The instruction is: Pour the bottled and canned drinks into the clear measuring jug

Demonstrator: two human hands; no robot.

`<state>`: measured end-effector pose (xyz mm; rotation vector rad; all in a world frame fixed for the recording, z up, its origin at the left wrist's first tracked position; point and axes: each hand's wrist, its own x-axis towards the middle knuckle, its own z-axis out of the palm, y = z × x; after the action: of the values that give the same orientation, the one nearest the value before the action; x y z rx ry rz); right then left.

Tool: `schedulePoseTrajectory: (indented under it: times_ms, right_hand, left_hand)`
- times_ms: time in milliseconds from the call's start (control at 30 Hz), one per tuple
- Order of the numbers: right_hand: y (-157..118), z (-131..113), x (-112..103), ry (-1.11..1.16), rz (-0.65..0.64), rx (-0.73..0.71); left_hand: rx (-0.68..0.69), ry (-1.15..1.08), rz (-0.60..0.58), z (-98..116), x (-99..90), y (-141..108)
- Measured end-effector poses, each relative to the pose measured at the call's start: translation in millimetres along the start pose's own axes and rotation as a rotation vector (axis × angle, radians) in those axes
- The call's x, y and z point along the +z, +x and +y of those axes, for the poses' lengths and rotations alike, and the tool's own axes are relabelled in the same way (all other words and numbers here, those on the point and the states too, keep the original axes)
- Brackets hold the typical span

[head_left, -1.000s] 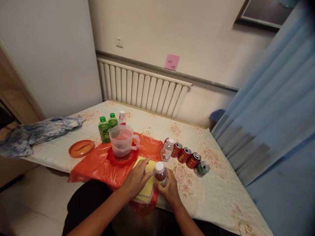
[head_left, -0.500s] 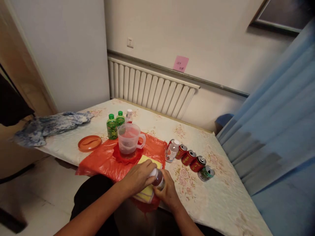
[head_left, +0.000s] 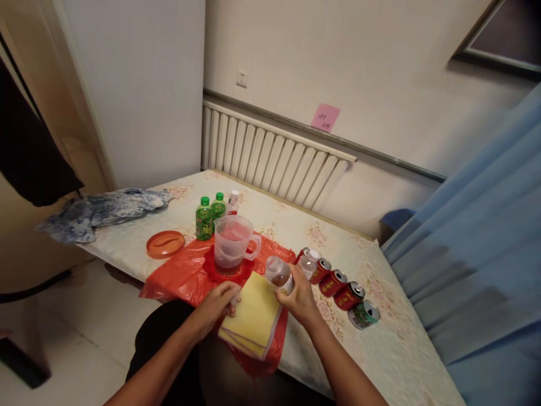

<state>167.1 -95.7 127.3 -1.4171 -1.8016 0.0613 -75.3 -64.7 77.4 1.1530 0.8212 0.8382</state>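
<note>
My right hand (head_left: 299, 296) is wrapped round a clear bottle (head_left: 279, 275), its mouth uncapped, tilted toward the jug. My left hand (head_left: 220, 304) has its fingers pinched on a small white cap (head_left: 236, 295), beside a folded yellow cloth (head_left: 252, 316). Behind the hands a clear plastic jug (head_left: 230, 248) holding liquid stands on a red scalloped dish (head_left: 210, 269). Both the dish and the cloth lie on a red plastic sheet (head_left: 169, 282).
Green bottles (head_left: 204, 221) and a white-capped bottle (head_left: 234, 203) stand behind the jug. An orange lid (head_left: 165, 244) lies left. Several cans (head_left: 349, 296) and a clear bottle (head_left: 309, 264) line the right. A blue patterned cloth (head_left: 110, 210) lies far left.
The white cap has come off the bottle. My left hand has moved left and down with it, while my right hand has lifted the bottle toward the jug. The view has shifted slightly.
</note>
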Motion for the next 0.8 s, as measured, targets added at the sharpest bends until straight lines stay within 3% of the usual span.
schedulePoseTrajectory:
  times_ms: [133, 300, 600, 800]
  right_hand:
    - [47.8, 2.2, -3.7, -0.088, -0.023, -0.059]
    - [100.3, 11.3, -1.3, -0.239, -0.044, -0.177]
    - [153.4, -3.2, 2.2, -0.714, -0.23, -0.294]
    - [168.3, -9.0, 7.1, -0.818, -0.272, -0.366]
  left_hand:
    - [-0.156, -0.353, -0.149, -32.0, -40.1, -6.2]
    - [-0.222, -0.544, -0.073, -57.2, -69.3, -11.8]
    - [-0.174, -0.617, -0.121, -73.9, -72.8, -4.7]
    - [-0.157, -0.637, -0.101, -70.8, -72.1, -8.0]
